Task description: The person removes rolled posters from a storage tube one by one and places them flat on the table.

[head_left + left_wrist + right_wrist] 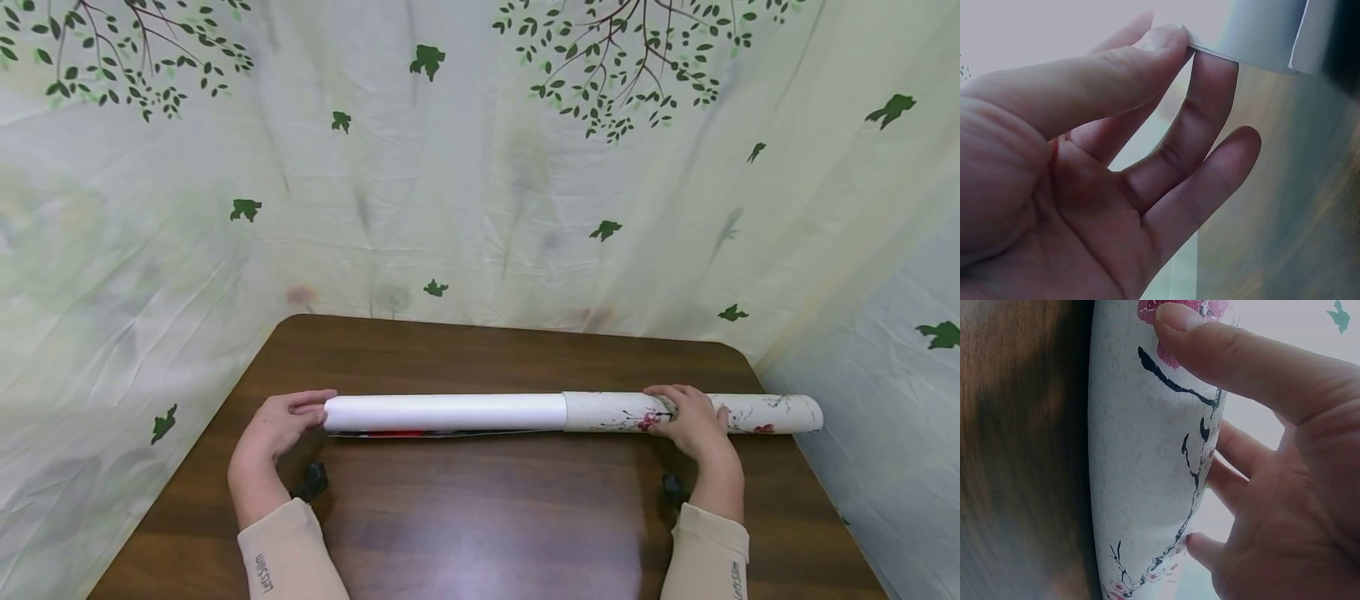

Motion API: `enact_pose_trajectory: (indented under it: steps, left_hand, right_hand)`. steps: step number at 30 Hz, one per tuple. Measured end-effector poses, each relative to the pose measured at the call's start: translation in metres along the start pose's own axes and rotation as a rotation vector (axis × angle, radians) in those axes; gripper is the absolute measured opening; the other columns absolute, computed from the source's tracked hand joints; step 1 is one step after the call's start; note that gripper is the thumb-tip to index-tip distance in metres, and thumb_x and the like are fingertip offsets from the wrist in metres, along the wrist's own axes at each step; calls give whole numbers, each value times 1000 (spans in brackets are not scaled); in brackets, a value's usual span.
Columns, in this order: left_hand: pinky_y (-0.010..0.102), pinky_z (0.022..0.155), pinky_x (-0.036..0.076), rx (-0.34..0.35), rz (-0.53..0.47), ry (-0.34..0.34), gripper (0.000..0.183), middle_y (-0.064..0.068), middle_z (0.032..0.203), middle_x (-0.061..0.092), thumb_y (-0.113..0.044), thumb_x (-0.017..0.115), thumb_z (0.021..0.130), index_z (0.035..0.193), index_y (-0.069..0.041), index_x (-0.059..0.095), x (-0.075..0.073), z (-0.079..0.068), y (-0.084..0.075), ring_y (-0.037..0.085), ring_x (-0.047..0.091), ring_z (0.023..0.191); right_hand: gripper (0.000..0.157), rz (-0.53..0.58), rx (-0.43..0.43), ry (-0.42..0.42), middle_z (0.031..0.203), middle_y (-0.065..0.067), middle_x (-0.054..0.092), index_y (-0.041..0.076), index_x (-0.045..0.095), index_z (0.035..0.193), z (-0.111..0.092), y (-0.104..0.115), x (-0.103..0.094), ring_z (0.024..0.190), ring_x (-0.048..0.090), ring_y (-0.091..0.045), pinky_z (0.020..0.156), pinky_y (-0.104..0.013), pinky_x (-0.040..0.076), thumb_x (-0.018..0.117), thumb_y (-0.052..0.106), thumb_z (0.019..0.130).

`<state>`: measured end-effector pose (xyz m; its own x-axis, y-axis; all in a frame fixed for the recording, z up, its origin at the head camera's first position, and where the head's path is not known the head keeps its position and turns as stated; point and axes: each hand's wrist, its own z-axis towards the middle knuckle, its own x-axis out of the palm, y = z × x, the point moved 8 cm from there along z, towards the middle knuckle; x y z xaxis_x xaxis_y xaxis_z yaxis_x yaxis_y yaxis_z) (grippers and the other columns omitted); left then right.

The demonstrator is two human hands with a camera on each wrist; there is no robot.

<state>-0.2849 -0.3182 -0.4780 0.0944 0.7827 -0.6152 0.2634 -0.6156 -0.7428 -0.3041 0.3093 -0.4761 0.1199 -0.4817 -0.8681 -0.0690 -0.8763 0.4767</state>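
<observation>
A long white roll [450, 412] lies crosswise over the table, its right end meeting a slightly wider white roll with a floral print [611, 412]. My left hand [273, 429] is at the far left end of the white roll, thumb and fingertips pinching its rim in the left wrist view. My right hand [693, 421] grips the floral roll [1141, 444] near its middle, thumb on the near side, other fingers behind it. Along the lower edge of the white roll shows a thin dark and red printed strip [397, 434].
Below is a brown wooden table [480, 508] with rounded far corners. The floral roll reaches past the table's right edge. Behind and at both sides hangs a pale curtain [465, 167] printed with leaves and branches. A small black device [312, 481] sits at the left wrist.
</observation>
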Motion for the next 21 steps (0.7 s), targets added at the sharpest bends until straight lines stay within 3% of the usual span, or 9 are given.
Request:
enact_pose_trajectory:
  steps: [21]
  left_hand:
    - [58,111,48,28,-17,-5,46,29,146,62,-20,66,106,150,-7,61,-5,-5,-3,44,59,135]
  right_hand:
    - [59,16,32,6,163,-33,32,20,56,151,-3,-5,-2,152,17,-59,116,-85,-6,78,21,96]
